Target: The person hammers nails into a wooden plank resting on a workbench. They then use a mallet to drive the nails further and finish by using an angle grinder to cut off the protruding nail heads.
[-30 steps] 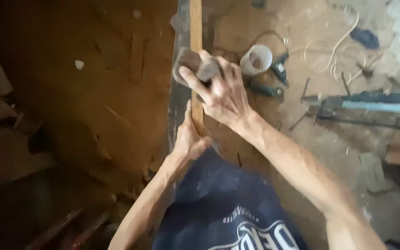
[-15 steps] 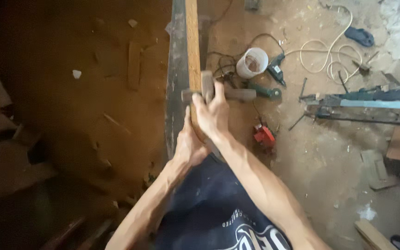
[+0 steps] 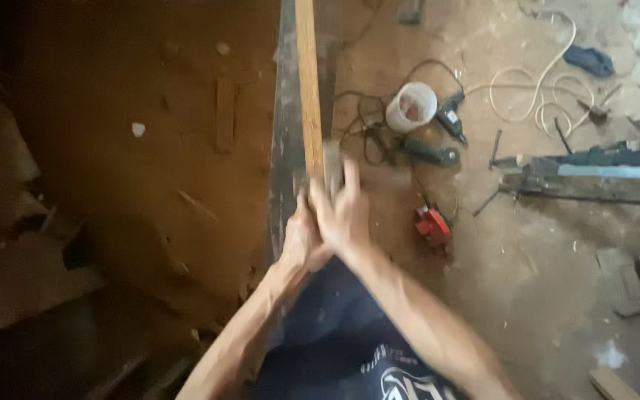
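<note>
A long narrow wooden strip (image 3: 307, 74) runs away from me on edge along a dark beam (image 3: 287, 133). My left hand (image 3: 301, 241) grips the strip's near end from the left side. My right hand (image 3: 346, 211) is closed on a small wooden hand plane (image 3: 332, 164) that sits on the strip's top edge just beyond my left hand. The plane and my fingers are blurred by motion, so its shape is hard to make out. Both hands touch each other at the strip.
To the right, on the dusty floor, lie a white cup-like tub (image 3: 411, 106), a drill (image 3: 450, 115), a green grinder (image 3: 427, 152), a red tool (image 3: 432, 224), coiled white cord (image 3: 535, 89) and a long blue-grey metal bar (image 3: 601, 170). Wood scraps (image 3: 224, 115) lie on the brown floor at left.
My right hand has drawn the plane back along the strip toward my body, from well up the strip to right against my left hand. The left hand kept its grip.
</note>
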